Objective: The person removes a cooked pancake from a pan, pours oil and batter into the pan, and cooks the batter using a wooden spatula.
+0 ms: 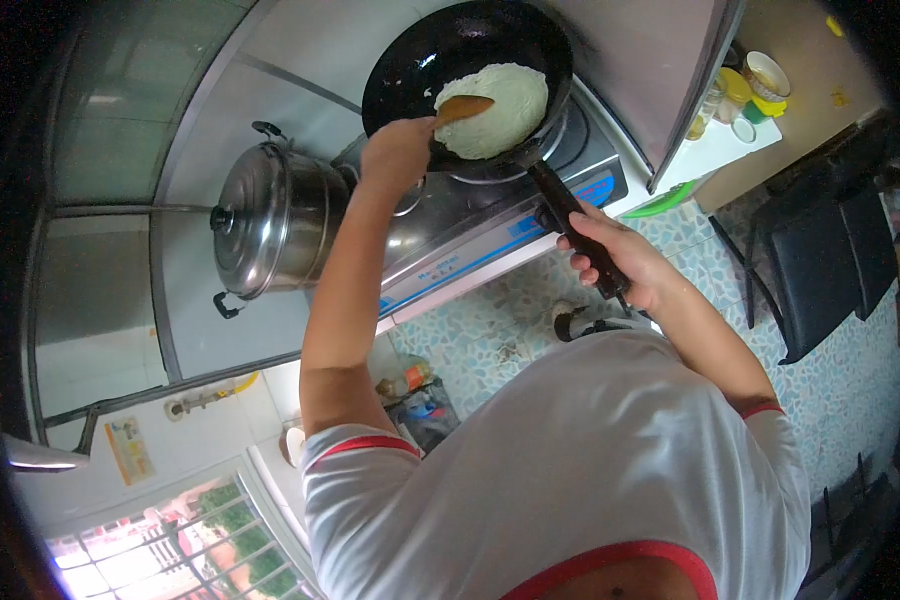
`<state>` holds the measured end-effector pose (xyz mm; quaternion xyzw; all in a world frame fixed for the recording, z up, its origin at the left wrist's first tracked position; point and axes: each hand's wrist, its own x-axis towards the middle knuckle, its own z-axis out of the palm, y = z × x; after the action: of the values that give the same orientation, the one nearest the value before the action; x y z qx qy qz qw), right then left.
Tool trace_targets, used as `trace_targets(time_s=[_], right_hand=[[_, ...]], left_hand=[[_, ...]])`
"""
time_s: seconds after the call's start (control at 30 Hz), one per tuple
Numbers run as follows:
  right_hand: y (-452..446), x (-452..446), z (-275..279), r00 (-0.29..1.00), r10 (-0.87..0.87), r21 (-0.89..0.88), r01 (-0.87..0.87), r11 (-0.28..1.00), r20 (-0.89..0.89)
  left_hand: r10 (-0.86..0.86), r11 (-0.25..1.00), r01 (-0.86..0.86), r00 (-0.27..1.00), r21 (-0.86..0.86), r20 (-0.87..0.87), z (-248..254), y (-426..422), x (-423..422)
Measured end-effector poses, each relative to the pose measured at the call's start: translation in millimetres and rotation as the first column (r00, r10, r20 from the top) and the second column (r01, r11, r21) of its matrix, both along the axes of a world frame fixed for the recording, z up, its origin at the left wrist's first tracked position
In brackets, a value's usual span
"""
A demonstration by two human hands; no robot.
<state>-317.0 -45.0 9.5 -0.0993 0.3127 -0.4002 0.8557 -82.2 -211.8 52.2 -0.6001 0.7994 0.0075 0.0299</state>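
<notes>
The person's left hand [398,155] was closed round the grip of a wooden spatula [467,108], and its back was turned to me, so the fingers I could not see well. The blade of this spatula was over the left part of a pale, round, flat cake [518,112], which lay in the black wok [525,40]; whether the blade pressed on it, I could not tell. The right hand [615,255] was wrapped firmly round the dark wok handle [554,188], with the fingers curled under it. The wok was above the cooker [460,245], and I could not say if it rested there or was lifted a little. Just to the left of it was a steel pot [290,225] with its lid on. To the right, on a white bench [715,150], there were a jar with yellow lid [736,88] and a small bowl [767,75]. A black chair [805,260] stood farther right, on the patterned floor [480,325].
</notes>
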Motion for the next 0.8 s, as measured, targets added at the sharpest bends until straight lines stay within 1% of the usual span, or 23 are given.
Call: trace_targets(time_s=[0.03, 0.13, 0.23, 0.33, 0.43, 0.53, 0.63, 0.73, 0.8], right_hand=[[0, 0, -1, 1.0, 0.0, -0.009, 0.0, 1.0, 0.007], [1, 1, -2, 1.0, 0.003, -0.013, -0.003, 1.0, 0.007], [0, 1, -2, 1.0, 0.008, -0.023, -0.008, 1.0, -0.01], [1, 1, 0, 1.0, -0.001, -0.019, 0.0, 1.0, -0.029], [1, 1, 0, 1.0, -0.005, -0.021, 0.005, 1.0, -0.022], [2, 2, -2, 0.999, -0.002, -0.016, 0.002, 1.0, -0.037], [1, 0, -3, 0.999, -0.005, -0.035, 0.004, 0.999, -0.049], [3, 2, 0, 0.998, -0.011, -0.034, 0.009, 0.999, -0.057], [3, 4, 2, 0.998, -0.007, -0.048, 0.004, 0.999, -0.066]], left_hand=[[0.028, 1.0, -0.028, 0.999, 0.006, -0.029, 5, -1, 4], [-0.004, 0.993, -0.005, 0.997, 0.118, 0.072, 7, 5, 15], [-0.013, 1.0, 0.013, 0.993, 0.0, 0.121, 3, 4, 21], [0.016, 0.999, -0.013, 0.997, -0.035, 0.077, 1, 0, 24], [-0.035, 0.998, 0.027, 0.992, 0.062, 0.118, 7, 7, 23], [-0.006, 0.999, 0.001, 0.993, 0.041, 0.118, 5, 2, 30], [0.096, 0.995, -0.091, 0.987, -0.043, 0.13, 19, 7, 21], [0.056, 0.994, -0.071, 0.984, 0.086, 0.171, 19, 8, 18], [0.09, 0.993, -0.1, 0.986, 0.069, 0.143, 20, 3, 18]])
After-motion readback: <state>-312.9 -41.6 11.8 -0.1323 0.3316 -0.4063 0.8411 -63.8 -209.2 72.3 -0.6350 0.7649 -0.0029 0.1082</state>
